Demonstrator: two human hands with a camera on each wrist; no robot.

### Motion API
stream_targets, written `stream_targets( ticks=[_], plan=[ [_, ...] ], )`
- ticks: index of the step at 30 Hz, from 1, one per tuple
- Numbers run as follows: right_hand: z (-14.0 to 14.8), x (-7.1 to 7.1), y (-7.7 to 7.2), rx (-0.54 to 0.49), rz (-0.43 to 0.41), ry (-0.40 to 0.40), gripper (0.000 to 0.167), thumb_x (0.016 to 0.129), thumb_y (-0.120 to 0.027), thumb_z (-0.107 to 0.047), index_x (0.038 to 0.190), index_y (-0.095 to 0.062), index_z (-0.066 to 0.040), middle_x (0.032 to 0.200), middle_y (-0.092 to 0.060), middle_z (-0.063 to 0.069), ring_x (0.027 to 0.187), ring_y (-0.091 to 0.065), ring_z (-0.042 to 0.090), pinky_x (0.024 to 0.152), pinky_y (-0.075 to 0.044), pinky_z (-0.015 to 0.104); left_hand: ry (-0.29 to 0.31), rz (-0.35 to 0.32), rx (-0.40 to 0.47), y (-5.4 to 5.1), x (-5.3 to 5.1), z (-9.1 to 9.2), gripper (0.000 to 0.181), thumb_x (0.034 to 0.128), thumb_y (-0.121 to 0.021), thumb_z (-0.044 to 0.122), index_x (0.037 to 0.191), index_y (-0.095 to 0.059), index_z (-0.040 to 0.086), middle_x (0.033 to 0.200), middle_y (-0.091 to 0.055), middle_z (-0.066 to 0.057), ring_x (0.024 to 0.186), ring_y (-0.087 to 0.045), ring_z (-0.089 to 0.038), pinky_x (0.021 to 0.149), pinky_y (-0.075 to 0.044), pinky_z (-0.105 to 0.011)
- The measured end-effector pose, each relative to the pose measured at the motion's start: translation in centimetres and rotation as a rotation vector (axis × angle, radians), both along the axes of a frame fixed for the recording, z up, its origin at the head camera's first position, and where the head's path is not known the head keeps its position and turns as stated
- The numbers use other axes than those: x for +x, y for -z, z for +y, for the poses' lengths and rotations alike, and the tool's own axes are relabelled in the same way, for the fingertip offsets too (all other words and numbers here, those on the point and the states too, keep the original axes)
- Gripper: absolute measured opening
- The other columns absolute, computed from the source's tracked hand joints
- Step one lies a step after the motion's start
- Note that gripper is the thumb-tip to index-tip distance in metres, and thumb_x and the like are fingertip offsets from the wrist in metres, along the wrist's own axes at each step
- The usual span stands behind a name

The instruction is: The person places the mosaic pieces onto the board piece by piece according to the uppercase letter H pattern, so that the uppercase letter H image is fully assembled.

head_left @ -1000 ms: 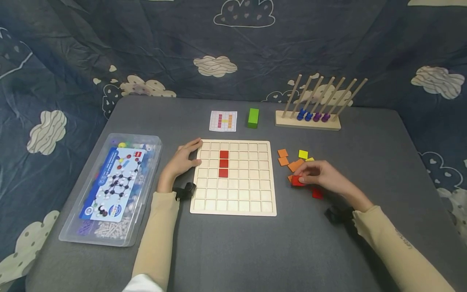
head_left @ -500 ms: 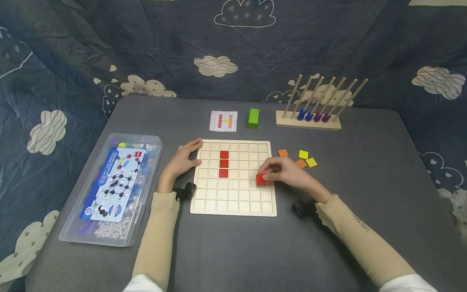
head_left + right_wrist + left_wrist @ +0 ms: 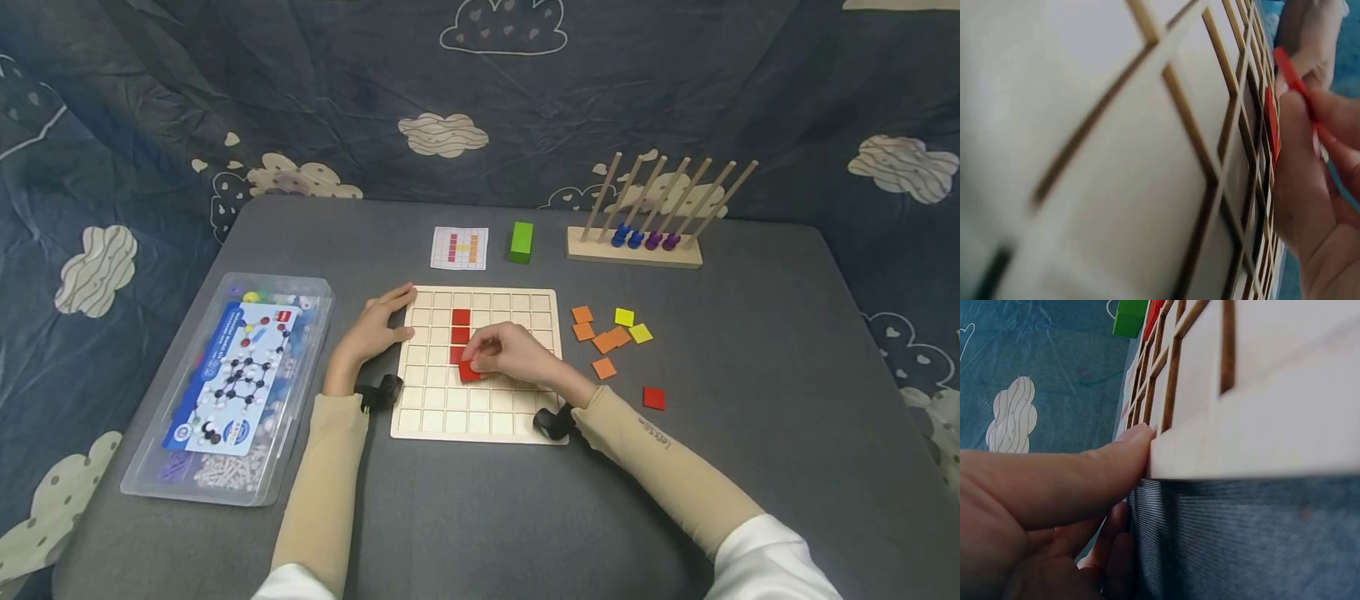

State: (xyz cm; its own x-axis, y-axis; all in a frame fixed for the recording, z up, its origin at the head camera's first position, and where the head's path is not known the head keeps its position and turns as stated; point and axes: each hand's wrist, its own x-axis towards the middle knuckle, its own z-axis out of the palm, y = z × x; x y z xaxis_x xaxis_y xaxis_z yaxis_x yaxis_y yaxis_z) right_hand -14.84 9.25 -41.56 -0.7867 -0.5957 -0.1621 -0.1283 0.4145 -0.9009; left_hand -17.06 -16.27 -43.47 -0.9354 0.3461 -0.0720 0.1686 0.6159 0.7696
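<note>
A wooden grid board (image 3: 480, 423) lies on the grey table, with red tiles (image 3: 461, 317) in one of its columns. My right hand (image 3: 517, 354) is over the board, pinching a red tile (image 3: 468, 372) just below that column; the right wrist view shows this tile (image 3: 1291, 70) tilted between thumb and fingers. At the board's left edge rests my left hand (image 3: 372, 333), fingers extended. In the left wrist view the thumb of this hand (image 3: 1066, 494) touches the board's side (image 3: 1222, 450).
Orange tiles (image 3: 603, 368), yellow tiles (image 3: 624, 317) and a red tile (image 3: 654, 398) lie right of the board. Behind it are a pattern card (image 3: 459, 258), a green block (image 3: 521, 242) and a peg rack (image 3: 633, 254). A clear plastic case (image 3: 288, 417) stands at the left.
My right hand has carried the red tile leftward from the loose tiles, across the board, to the column of red tiles. The left hand has stayed at the board's edge.
</note>
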Motion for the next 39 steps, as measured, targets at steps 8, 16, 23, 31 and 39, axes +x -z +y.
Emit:
stream_targets(
  ticks=[8,16,23,31,39],
  plan=[
    [-1.7,0.3,0.2,0.11,0.108,-0.013,0.014,0.08,-0.065,0.007,0.084,-0.07,-0.005,0.076,-0.065,-0.001,0.062,-0.055,0.01,0.063,-0.044,0.026,-0.01,0.001,-0.006,0.2,-0.1,0.0,0.062,0.0891,-0.062,0.001,0.145,-0.035,-0.005,0.155,-0.025,-0.014,0.135,-0.022,-0.037,0.105,-0.023,-0.053],
    [-2.1,0.8,0.1,0.174,0.228,-0.05,0.018,0.074,-0.071,0.009,0.086,-0.069,-0.004,0.075,-0.063,0.0,0.067,-0.055,0.01,0.065,-0.046,0.024,-0.01,0.003,0.0,0.0,-0.1,0.0,0.062,0.0879,-0.063,0.0,0.144,-0.036,-0.005,0.155,-0.026,-0.014,0.135,-0.023,-0.038,0.105,-0.022,-0.053],
    [-2.4,0.9,0.1,0.186,0.284,-0.058,0.014,0.076,-0.073,0.007,0.084,-0.068,-0.003,0.074,-0.062,0.001,0.068,-0.055,0.009,0.065,-0.046,0.023,-0.006,-0.006,0.011,0.1,-0.1,0.0,0.062,0.089,-0.062,0.001,0.145,-0.036,-0.005,0.155,-0.025,-0.013,0.136,-0.021,-0.037,0.106,-0.022,-0.053],
    [-1.3,0.5,0.2,0.126,0.187,-0.044,0.013,0.079,-0.07,0.006,0.087,-0.069,-0.004,0.079,-0.065,0.001,0.07,-0.059,0.009,0.067,-0.048,0.025,0.003,-0.012,0.013,0.0,-0.1,0.0,0.062,0.0898,-0.062,0.001,0.145,-0.034,-0.005,0.155,-0.024,-0.013,0.136,-0.021,-0.037,0.105,-0.023,-0.053],
    [2.6,0.3,-0.4,0.005,0.089,-0.013,0.016,0.083,-0.068,0.003,0.099,-0.069,-0.002,0.09,-0.066,0.005,0.079,-0.06,0.018,0.072,-0.047,0.033,0.007,-0.007,0.011,0.1,-0.1,-0.1,0.062,0.0899,-0.061,0.0,0.145,-0.033,-0.005,0.156,-0.023,-0.014,0.136,-0.02,-0.038,0.105,-0.022,-0.054]
  ],
)
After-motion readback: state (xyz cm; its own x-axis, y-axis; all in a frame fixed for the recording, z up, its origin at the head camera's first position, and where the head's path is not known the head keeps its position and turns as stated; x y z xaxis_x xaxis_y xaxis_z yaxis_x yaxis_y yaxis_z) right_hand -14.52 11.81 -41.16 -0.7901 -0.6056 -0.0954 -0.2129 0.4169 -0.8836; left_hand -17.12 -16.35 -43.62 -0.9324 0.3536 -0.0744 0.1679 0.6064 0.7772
